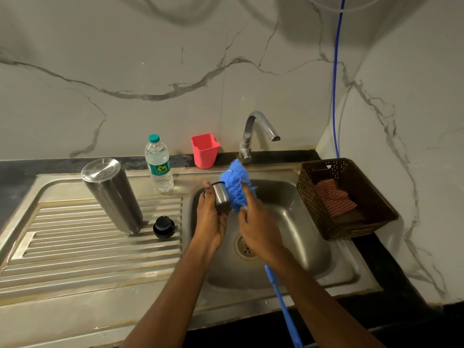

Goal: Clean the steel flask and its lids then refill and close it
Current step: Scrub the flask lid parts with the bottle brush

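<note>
A person scrubs a steel flask cap with a blue bottle brush over a steel sink.

The left hand grips the one cap above the sink, so drips fall inside. The right hand grasps the one brush close to its bristles, likely for control. Left of the sink, one steel flask stands apparently mouth-down, probably draining, with one black inner lid beside it. Behind the flask is one water bottle, presumably for refilling.
</note>
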